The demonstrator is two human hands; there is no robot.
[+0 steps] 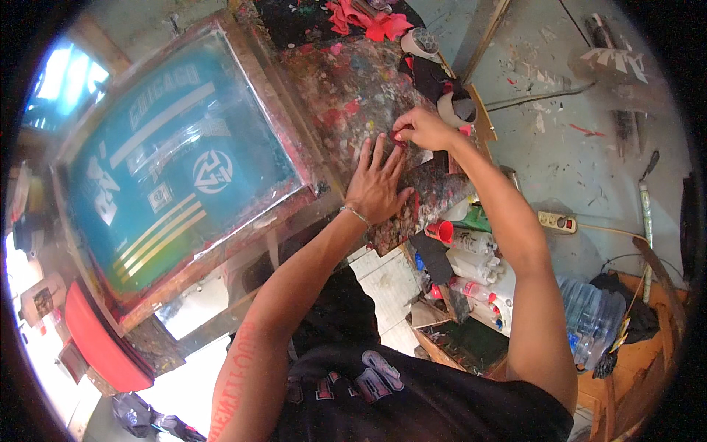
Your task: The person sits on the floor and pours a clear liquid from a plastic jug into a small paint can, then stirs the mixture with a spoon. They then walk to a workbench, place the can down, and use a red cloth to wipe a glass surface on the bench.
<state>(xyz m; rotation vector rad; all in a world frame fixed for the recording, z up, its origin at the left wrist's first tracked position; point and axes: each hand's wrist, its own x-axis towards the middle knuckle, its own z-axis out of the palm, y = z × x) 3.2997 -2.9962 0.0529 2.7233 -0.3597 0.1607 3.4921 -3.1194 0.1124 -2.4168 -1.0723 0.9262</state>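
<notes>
Wall (530, 147) pale blue, scuffed; paint-spattered worktop (339, 88) adjoins the wood-framed printing screen (247, 144) on its right. From my remote station I log the left hand (377, 183) lying palm-down, fingers spread, on the worktop just right of the screen. The right hand (423, 131), farther right of the screen, pinches a small dark-red scrap (398, 138) beside the left fingertips; its material I cannot tell. Red cup (440, 232): also right of the screen.
</notes>
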